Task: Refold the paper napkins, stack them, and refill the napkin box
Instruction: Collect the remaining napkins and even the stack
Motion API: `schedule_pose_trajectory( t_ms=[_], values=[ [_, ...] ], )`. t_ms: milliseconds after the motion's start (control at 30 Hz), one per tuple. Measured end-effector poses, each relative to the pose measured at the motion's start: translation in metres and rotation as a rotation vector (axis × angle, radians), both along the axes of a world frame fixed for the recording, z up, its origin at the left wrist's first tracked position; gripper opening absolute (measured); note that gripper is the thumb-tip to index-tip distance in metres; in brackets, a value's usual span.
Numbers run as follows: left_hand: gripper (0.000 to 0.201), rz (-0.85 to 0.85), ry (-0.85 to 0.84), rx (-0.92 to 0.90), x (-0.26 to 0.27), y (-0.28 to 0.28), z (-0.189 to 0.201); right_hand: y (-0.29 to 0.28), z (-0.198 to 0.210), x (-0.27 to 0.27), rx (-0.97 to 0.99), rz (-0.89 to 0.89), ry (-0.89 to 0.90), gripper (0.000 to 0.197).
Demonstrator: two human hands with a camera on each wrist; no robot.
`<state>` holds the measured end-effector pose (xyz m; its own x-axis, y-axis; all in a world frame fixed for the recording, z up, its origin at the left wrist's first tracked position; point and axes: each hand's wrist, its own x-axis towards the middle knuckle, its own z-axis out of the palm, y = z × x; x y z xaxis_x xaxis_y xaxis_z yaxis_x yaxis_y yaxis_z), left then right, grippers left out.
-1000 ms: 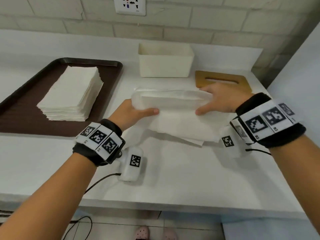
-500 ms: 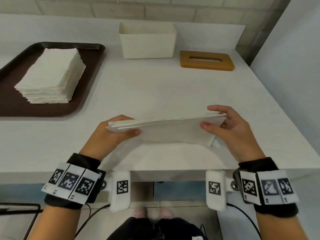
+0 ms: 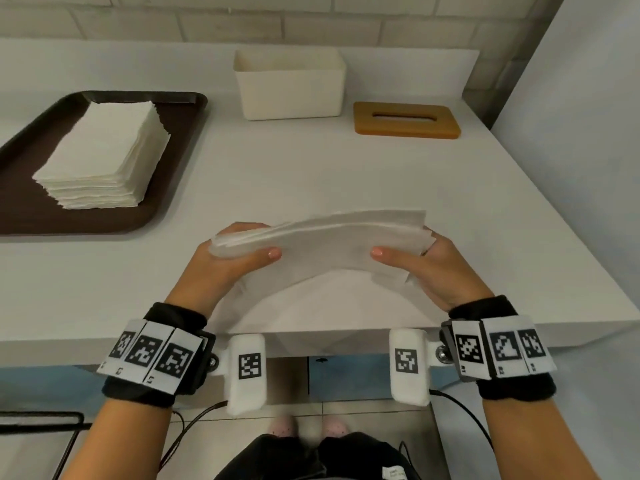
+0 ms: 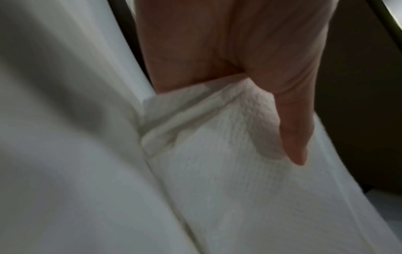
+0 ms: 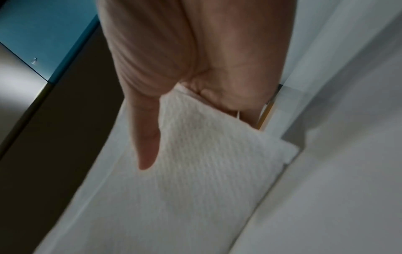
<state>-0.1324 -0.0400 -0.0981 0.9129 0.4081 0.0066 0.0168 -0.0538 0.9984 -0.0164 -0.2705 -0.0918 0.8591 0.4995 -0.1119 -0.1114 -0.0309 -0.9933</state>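
Both hands are on one bundle of white embossed paper napkins [image 3: 322, 237], held above the near edge of the white countertop [image 3: 311, 168]. Your left hand [image 3: 221, 268] clamps the left end: thumb lies across the near face, fingers curl behind. Your right hand [image 3: 440, 268] does the same on the right end, thumb on the near face, fingers wrapped round the far side. The bundle arches upward in the middle; its lower layers sag toward the counter edge. Several layers show at the left end.

Left wrist view: thumb [image 4: 291, 120] presses into the textured paper [image 4: 217, 154], folded edges bunched just under the palm. Right wrist view: thumb [image 5: 147, 137] lies flat on the paper [image 5: 206, 154], a corner of the bundle pokes out past the palm. Both wrist views are blurred; whether the bundle touches the counter I cannot tell.

Open white rectangular plastic napkin box [image 3: 291, 84] sits at the far edge of the counter, near the brick wall; its inside is not visible. Tan wooden lid with a slot [image 3: 405, 124] lies flat just right of the box, apart from it. Dark brown tray [image 3: 180, 140] sits far left, carrying a neat stack of folded white napkins [image 3: 104, 150]. Box and tray are well apart from the bundle in your hands.
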Motion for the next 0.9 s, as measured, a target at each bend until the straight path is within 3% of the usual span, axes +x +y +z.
schedule_pose_trajectory(
  t_ms=[233,400,500,700,833,900],
  values=[
    [0.022,-0.006,0.038,0.030,-0.003,0.005,-0.007,0.005,-0.002,-0.001,-0.098,0.022,-0.067,0.022],
    [0.024,0.035,-0.085,-0.100,-0.001,0.001,0.007,0.017,0.011,-0.002,0.030,-0.063,-0.069,0.016],
    [0.029,0.005,-0.116,-0.070,-0.003,0.005,0.008,0.011,0.012,0.000,0.099,-0.031,-0.058,0.030],
    [0.032,0.047,-0.036,-0.117,-0.004,0.010,-0.005,-0.001,-0.005,0.009,0.040,0.027,-0.009,0.066],
    [0.038,0.004,0.047,-0.094,0.000,0.009,-0.007,0.001,-0.008,0.015,0.073,0.021,0.030,0.053],
    [0.049,-0.043,0.085,-0.100,0.003,0.009,-0.006,0.001,-0.013,0.018,0.092,0.023,0.063,0.067]
  ],
)
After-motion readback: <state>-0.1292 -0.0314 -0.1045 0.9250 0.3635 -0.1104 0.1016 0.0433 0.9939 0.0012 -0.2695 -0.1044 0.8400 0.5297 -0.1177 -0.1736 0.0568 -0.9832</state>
